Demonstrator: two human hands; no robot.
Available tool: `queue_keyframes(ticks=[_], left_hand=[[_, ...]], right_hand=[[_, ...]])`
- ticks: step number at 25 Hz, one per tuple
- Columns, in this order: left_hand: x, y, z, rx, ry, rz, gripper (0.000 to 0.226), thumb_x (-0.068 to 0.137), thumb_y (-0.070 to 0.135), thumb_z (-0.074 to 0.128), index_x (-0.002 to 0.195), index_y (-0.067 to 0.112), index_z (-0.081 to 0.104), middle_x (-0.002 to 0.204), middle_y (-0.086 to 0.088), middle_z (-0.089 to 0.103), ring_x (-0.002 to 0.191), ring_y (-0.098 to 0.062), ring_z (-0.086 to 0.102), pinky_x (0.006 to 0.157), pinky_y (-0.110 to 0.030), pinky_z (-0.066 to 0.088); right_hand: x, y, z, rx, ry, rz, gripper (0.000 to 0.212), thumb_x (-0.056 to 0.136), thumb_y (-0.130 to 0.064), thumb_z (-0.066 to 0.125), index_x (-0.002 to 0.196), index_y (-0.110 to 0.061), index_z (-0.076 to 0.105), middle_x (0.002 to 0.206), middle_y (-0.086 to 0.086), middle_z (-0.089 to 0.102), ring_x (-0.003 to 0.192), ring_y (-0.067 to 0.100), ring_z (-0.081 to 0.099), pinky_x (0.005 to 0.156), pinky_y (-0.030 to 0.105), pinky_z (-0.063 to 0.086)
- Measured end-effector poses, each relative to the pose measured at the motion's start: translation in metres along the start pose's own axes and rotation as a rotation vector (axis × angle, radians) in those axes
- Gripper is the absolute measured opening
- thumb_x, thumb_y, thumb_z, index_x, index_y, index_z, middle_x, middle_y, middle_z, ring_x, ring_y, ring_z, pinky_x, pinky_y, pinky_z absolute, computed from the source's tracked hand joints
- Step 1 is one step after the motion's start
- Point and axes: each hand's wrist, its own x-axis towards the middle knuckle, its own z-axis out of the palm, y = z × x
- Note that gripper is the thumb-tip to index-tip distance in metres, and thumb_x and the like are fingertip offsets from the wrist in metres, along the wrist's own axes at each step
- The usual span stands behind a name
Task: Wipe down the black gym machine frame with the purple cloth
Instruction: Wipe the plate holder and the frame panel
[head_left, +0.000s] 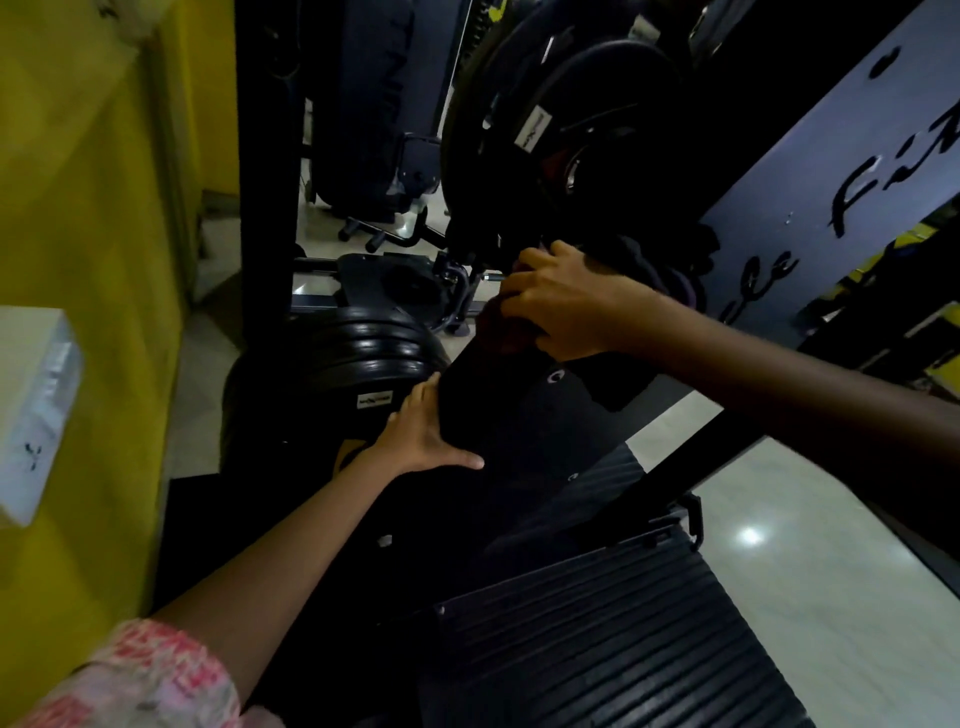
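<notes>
Head view. Purple cloth (506, 325): soft, light, limp fabric, judged easy to bunch and to drag along metal; it should conform to edges and bolts. Best hold is a wad gathered in the palm, fingers curled over it, which is how the right hand (563, 304) has it. Right fingers (519, 291) are curled and clamp the cloth against the upper end of the black gym machine frame (519, 415). Only a dark, reddish-purple fold shows under and just left of those fingers; the rest is hidden by the hand, and in this dim light the colour is hard to judge.

Frame: rigid, heavy, painted metal plate, matte black, with small round bolt heads below the right fingers. Judged fixed and immovable, smooth enough for the cloth to slide; no need to lift it, only to brace.

Left hand (428, 434): fingers straight and spread, palm flat against the frame's left edge, thumb lying out along the plate; it holds nothing.

Left of the left fingers stand stacked black weight plates (363, 348). Below both hands lies a ribbed black footplate (597, 649).
</notes>
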Motion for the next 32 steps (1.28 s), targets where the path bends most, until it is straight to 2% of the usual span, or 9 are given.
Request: queue_keyframes(ticks=[4, 7, 9, 12, 16, 21, 26, 30, 32], left_hand=[[-0.002, -0.01, 0.004, -0.045, 0.004, -0.013, 0.133, 0.055, 0.044, 0.089, 0.153, 0.014, 0.004, 0.157, -0.007, 0.012, 0.144, -0.026, 0.015, 0.115, -0.049, 0.024], [-0.002, -0.01, 0.004, -0.04, 0.015, -0.016, 0.131, 0.055, 0.045, 0.089, 0.152, 0.014, 0.007, 0.157, -0.005, 0.014, 0.144, -0.024, 0.018, 0.115, -0.046, 0.026], [-0.002, -0.013, 0.004, -0.042, 0.02, -0.006, 0.131, 0.052, 0.047, 0.089, 0.152, 0.016, 0.01, 0.155, -0.004, 0.019, 0.142, -0.024, 0.022, 0.113, -0.045, 0.029], [-0.002, -0.013, 0.005, -0.03, 0.012, -0.005, 0.131, 0.054, 0.047, 0.088, 0.151, 0.014, 0.008, 0.155, -0.004, 0.018, 0.142, -0.024, 0.02, 0.114, -0.043, 0.028], [-0.005, -0.013, 0.005, -0.04, 0.035, 0.035, 0.129, 0.056, 0.044, 0.089, 0.152, 0.014, 0.008, 0.155, -0.006, 0.016, 0.143, -0.024, 0.017, 0.115, -0.043, 0.026], [-0.009, -0.015, 0.003, -0.015, 0.04, 0.057, 0.127, 0.055, 0.043, 0.089, 0.151, 0.012, 0.012, 0.156, -0.008, 0.017, 0.144, -0.026, 0.017, 0.114, -0.049, 0.026], [-0.007, -0.014, 0.004, 0.033, 0.004, -0.002, 0.13, 0.056, 0.046, 0.088, 0.151, 0.01, 0.007, 0.157, -0.007, 0.012, 0.145, -0.024, 0.014, 0.115, -0.046, 0.025], [-0.006, -0.013, 0.004, 0.033, 0.003, -0.008, 0.129, 0.058, 0.045, 0.088, 0.151, 0.01, 0.005, 0.158, -0.007, 0.01, 0.145, -0.024, 0.013, 0.116, -0.045, 0.024], [-0.006, -0.014, 0.004, 0.032, 0.002, -0.005, 0.128, 0.058, 0.045, 0.088, 0.151, 0.011, 0.007, 0.157, -0.006, 0.012, 0.144, -0.024, 0.015, 0.115, -0.044, 0.025]], right_hand=[[-0.018, 0.024, -0.011, 0.014, -0.106, -0.127, 0.057, 0.086, -0.039, 0.057, 0.141, -0.037, 0.039, 0.151, -0.008, 0.031, 0.138, 0.021, 0.024, 0.106, 0.038, 0.03], [-0.025, 0.019, -0.01, -0.118, -0.098, 0.061, 0.066, 0.086, -0.057, 0.05, 0.145, -0.044, 0.023, 0.157, -0.005, 0.015, 0.142, 0.033, 0.015, 0.108, 0.045, 0.027], [-0.027, -0.001, 0.0, -0.114, -0.062, 0.052, 0.061, 0.09, -0.051, 0.048, 0.146, -0.041, 0.026, 0.154, -0.001, 0.022, 0.135, 0.033, 0.026, 0.101, 0.041, 0.033], [-0.041, 0.01, -0.008, -0.054, -0.05, -0.124, 0.055, 0.092, -0.04, 0.05, 0.144, -0.043, 0.03, 0.15, -0.007, 0.027, 0.121, 0.023, 0.033, 0.091, 0.031, 0.038], [-0.027, 0.041, -0.024, -0.05, -0.023, 0.112, 0.051, 0.093, -0.042, 0.051, 0.141, -0.044, 0.035, 0.141, -0.006, 0.036, 0.117, 0.023, 0.036, 0.076, 0.027, 0.036], [-0.001, -0.008, -0.002, -0.067, -0.013, 0.061, 0.052, 0.09, -0.055, 0.048, 0.139, -0.039, 0.041, 0.139, -0.002, 0.038, 0.124, 0.025, 0.036, 0.081, 0.03, 0.038], [-0.039, 0.047, -0.023, 0.018, -0.146, -0.122, 0.054, 0.087, -0.045, 0.059, 0.135, -0.053, 0.038, 0.135, -0.011, 0.037, 0.118, 0.014, 0.037, 0.075, 0.02, 0.034], [-0.062, 0.11, -0.055, -0.035, -0.097, 0.151, 0.055, 0.083, -0.04, 0.065, 0.133, -0.05, 0.044, 0.131, -0.007, 0.041, 0.113, 0.019, 0.039, 0.071, 0.024, 0.032], [-0.062, 0.111, -0.058, -0.038, -0.04, 0.252, 0.054, 0.083, -0.042, 0.064, 0.133, -0.048, 0.046, 0.126, -0.003, 0.044, 0.11, 0.022, 0.04, 0.069, 0.028, 0.036]])
